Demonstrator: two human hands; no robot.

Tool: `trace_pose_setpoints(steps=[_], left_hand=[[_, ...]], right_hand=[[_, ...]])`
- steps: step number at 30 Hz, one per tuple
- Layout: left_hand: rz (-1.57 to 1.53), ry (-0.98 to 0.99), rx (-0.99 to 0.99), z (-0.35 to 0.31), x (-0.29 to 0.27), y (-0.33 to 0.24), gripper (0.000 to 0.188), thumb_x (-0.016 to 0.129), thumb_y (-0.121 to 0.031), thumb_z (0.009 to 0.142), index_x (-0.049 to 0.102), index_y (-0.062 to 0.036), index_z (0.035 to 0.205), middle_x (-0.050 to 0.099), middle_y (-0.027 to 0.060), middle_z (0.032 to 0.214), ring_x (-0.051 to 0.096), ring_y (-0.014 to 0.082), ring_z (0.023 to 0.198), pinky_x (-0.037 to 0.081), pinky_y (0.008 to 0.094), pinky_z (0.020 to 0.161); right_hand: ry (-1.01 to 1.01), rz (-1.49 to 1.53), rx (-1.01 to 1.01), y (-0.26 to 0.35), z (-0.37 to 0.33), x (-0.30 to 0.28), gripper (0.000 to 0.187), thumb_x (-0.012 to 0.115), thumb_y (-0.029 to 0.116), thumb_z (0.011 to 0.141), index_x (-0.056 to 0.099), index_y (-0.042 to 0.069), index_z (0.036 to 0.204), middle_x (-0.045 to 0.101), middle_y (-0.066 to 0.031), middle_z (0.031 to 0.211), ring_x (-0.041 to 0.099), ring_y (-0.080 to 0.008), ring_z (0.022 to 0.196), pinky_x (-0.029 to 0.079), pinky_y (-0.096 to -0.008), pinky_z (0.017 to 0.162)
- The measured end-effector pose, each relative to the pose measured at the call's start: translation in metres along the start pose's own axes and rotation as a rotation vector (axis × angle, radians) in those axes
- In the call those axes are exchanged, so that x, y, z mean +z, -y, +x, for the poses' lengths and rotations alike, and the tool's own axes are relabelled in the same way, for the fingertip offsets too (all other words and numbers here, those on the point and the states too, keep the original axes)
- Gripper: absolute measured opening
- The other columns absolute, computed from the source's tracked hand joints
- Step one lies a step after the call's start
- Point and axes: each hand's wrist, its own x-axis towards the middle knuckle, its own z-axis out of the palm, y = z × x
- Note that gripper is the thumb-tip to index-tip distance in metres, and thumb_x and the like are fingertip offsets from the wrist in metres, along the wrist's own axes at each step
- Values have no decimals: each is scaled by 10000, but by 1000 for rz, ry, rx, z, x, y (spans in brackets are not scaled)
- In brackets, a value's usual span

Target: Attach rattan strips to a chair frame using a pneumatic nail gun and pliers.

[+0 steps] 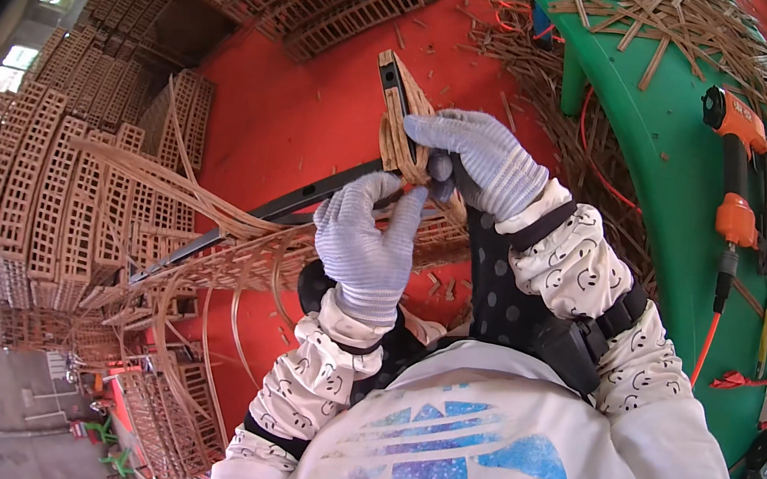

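Observation:
A long lattice piece woven from brown rattan-like strips [266, 245] on a dark metal bar [326, 187] lies slanting across my lap. Brown strips [399, 146] wrap its upper end, where the dark frame shows between them. My left hand [366, 242], in a pale striped glove, pinches a strip at the wrapped part, thumb and forefinger together. Just above and to the right, my gloved right hand [478, 159] grips the strips at the same end, its thumb and fingers closed round them. A small orange-red bit shows between the hands; what it is I cannot tell.
On the green table [645, 131] at right lie an orange and black air nailer [736, 167] with a red hose and a pile of loose strips [643, 19]. Stacked lattice panels [36, 192] stand at left on the red floor [263, 108]. Long strips trail leftward.

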Motion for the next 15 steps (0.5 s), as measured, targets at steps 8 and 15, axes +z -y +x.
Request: trace_pose_setpoints(steps=[8, 15], left_hand=[[133, -35, 129, 2, 4, 2, 166, 707, -151, 705, 594, -56, 781, 623, 70, 728, 581, 248, 654, 418, 342, 667], [90, -45, 149, -16, 14, 13, 240, 741, -126, 675, 590, -13, 822, 610, 121, 766, 562, 270, 712, 435, 358, 670]], right_hand=[[-201, -247, 62, 12, 20, 15, 392, 675, 399, 733, 576, 21, 696, 483, -45, 522, 488, -173, 400, 428, -311, 375], [-6, 53, -92, -10, 8, 3, 262, 635, 319, 793, 569, 73, 728, 466, 2, 462, 413, -89, 328, 294, -216, 300]])
